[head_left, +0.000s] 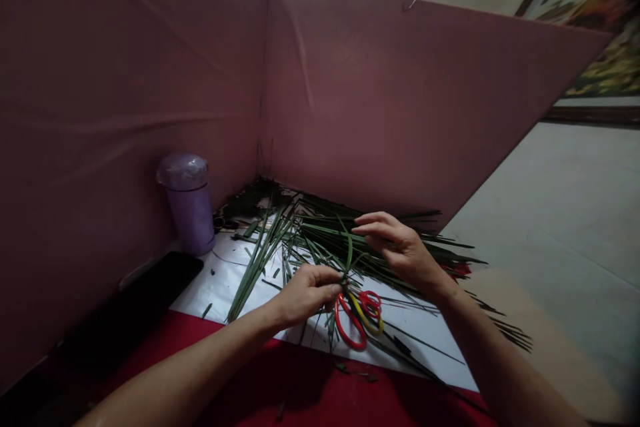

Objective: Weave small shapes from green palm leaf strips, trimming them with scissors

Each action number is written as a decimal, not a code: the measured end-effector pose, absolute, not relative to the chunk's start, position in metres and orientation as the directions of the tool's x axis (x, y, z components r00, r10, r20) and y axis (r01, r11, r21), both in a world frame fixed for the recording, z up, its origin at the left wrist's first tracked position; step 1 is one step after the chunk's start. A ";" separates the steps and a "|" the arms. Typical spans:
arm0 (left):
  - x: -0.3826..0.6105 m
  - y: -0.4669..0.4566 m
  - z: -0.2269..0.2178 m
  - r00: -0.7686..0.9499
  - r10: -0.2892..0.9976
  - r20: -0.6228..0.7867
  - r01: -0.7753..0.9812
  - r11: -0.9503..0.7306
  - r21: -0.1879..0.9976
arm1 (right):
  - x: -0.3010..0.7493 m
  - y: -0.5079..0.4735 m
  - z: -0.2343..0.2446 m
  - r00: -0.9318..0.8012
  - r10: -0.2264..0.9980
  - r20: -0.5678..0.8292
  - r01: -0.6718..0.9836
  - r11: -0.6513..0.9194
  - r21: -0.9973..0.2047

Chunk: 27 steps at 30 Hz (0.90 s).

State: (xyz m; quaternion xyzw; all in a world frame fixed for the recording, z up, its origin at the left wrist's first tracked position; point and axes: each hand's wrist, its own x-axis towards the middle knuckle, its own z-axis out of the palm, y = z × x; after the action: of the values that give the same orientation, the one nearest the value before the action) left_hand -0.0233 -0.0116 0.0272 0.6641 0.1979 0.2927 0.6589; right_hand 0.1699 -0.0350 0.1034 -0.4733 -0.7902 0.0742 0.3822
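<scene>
My left hand [311, 291] is closed in a pinch on a narrow green leaf strip [349, 252], which curves upward from the fingertips. The strip's lower end is bunched at the fingers and hard to make out. To the right, my right hand [393, 245] hovers with its fingers apart, holding nothing visible. Just below the left fingertips lie scissors with red and yellow handles [367, 317], their blades mostly hidden. A smaller pair of red-handled scissors [371, 304] lies against them. Behind both hands spreads a pile of long green leaf strips [325, 233].
A purple tumbler [191, 217] with plastic over its lid stands at the left, near a dark flat object [160, 287]. White sheet [200, 293] covers part of the red tabletop [240, 373]. Pink panels [350, 93] rise behind and left. Leaf scraps lie scattered around.
</scene>
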 end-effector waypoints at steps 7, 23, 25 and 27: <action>-0.024 -0.010 0.024 0.791 0.592 0.156 -0.110 -0.114 0.987 | 0.173 -0.016 0.120 -0.583 0.812 -0.003 0.760 0.544 -0.357; -0.028 -0.003 0.018 0.658 0.690 0.302 0.085 -0.466 0.880 | 0.183 -0.034 0.147 -0.303 0.933 -0.193 0.943 0.265 -0.200; -0.027 -0.003 0.017 0.645 0.701 0.305 0.070 -0.451 0.890 | 0.187 -0.036 0.142 -0.259 0.934 -0.247 0.913 0.153 -0.378; -0.027 -0.002 0.016 0.637 0.713 0.294 0.032 -0.405 0.914 | 0.187 -0.038 0.139 -0.229 0.924 -0.305 0.829 0.021 -0.559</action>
State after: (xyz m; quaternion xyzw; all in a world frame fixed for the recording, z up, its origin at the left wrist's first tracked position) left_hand -0.0265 -0.0018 0.0159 0.7619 0.2445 0.3492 0.4877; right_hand 0.1873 -0.0384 0.1388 -0.6166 -0.7110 0.3304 0.0721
